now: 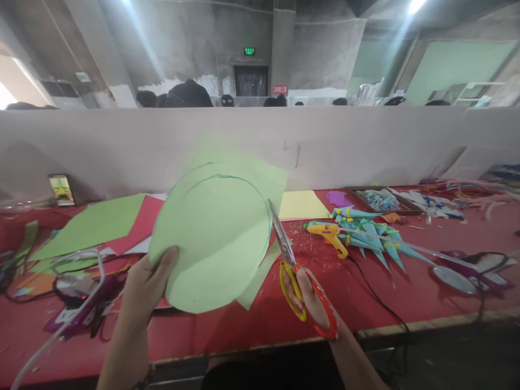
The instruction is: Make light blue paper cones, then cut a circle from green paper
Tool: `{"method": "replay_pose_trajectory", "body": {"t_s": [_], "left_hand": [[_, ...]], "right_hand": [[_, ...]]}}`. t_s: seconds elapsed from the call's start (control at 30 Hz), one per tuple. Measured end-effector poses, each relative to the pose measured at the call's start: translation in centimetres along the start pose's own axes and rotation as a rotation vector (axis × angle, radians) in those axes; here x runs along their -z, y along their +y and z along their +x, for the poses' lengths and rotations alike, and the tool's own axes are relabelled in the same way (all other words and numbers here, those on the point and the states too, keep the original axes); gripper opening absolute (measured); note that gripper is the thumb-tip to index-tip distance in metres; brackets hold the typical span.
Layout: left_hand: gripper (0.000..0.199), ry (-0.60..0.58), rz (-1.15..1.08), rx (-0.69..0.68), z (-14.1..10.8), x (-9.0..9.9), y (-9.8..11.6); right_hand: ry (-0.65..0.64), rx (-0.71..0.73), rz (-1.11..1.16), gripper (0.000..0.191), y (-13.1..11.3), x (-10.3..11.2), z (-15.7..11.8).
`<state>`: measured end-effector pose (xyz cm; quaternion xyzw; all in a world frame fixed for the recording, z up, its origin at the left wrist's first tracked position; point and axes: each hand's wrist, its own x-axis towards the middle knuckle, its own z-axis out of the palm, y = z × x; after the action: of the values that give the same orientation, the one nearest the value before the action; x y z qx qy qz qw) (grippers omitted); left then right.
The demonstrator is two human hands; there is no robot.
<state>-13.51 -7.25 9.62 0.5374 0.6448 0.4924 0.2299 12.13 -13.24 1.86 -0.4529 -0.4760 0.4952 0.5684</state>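
A sheet of light green paper (215,244) with a curved drawn line is held up over the table. My left hand (152,276) pinches its lower left edge, thumb in front. Along the left and bottom the paper's edge is rounded, and a partly cut strip (260,281) hangs behind its lower right. My right hand (306,295) has its fingers through the red and yellow handles of a pair of scissors (286,244). The blades point up and lie at the right side of the paper, by the drawn line.
On the red table (244,336) at right lie a yellow glue gun (331,233), blue paper cones (371,238) and a tray of scraps (379,200). Coloured sheets (101,219), a white cable (60,330) and a propped phone (60,189) are at left. A white partition (345,146) stands behind.
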Motion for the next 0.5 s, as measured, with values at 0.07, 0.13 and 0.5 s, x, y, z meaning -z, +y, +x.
{"method": "replay_pose_trajectory", "body": {"t_s": [0.07,0.13,0.5], "left_hand": [[0.04,-0.01,-0.034,0.021,0.0,0.1,0.1],[0.039,-0.02,-0.075,0.063,0.2,0.2,-0.1],[0.032,-0.217,-1.099,0.43,-0.5,-4.1,-2.3]], "right_hand": [[-0.02,-0.017,-0.009,0.045,0.2,0.2,0.0],[-0.047,-0.043,0.004,0.046,0.2,0.3,0.0],[-0.01,-0.015,-0.009,0.048,-0.7,-0.7,0.4]]}}
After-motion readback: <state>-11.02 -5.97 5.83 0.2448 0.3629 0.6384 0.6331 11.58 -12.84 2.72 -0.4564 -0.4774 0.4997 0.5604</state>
